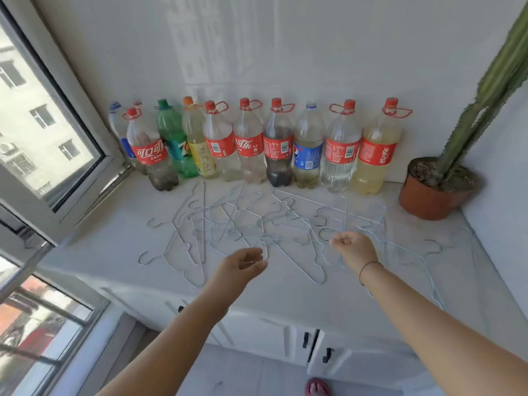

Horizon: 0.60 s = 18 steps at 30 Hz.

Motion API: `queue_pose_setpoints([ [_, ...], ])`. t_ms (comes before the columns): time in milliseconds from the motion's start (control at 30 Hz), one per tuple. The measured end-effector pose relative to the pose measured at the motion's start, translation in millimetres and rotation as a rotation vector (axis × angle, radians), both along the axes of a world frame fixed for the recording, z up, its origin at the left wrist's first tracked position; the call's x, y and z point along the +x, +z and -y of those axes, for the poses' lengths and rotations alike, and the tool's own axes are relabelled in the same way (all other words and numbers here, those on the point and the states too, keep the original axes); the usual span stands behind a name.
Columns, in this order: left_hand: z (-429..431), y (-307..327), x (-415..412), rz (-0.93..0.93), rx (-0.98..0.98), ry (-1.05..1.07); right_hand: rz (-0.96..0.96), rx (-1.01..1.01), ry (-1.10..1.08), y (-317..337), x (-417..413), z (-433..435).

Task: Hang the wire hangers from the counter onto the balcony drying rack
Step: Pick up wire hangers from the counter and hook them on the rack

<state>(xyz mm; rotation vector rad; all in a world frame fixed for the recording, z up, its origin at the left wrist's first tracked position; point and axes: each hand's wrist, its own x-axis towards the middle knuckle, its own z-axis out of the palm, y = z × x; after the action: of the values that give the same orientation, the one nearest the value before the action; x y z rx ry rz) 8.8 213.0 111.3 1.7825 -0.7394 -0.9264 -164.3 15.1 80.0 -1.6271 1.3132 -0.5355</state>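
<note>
Several thin silver wire hangers (pixel 257 224) lie tangled and overlapping across the white counter (pixel 114 252), from the left middle to the right edge. My left hand (pixel 245 262) hovers over the near part of the pile with its fingers loosely curled and nothing in it. My right hand (pixel 354 248) is over the middle right of the pile, its fingers curled into a fist; I see no wire inside it. A hanger hook lies just left of that fist. No drying rack is in view.
A row of large plastic drink bottles (pixel 248 144) stands along the back wall. A tall cactus in a brown pot (pixel 434 192) fills the back right corner. An open window frame (pixel 71 155) juts in at the left. White cabinet doors (pixel 285 338) are below the counter.
</note>
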Motion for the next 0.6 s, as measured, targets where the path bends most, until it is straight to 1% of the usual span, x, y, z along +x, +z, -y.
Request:
queue_pose_setpoints([
  [300, 95.4, -39.0, 22.7, -0.103, 0.043, 0.124, -0.234, 0.062, 0.111, -63.7, 65.1, 108.4],
  [433, 120.0, -58.7, 21.8, -0.167, 0.081, 0.162, -0.341, 0.07, 0.174, -79.6, 86.5, 128.0],
  [600, 138.1, -84.1, 22.1, -0.248, 0.146, 0.159, -0.491, 0.058, 0.218, -96.8, 101.2, 124.2],
])
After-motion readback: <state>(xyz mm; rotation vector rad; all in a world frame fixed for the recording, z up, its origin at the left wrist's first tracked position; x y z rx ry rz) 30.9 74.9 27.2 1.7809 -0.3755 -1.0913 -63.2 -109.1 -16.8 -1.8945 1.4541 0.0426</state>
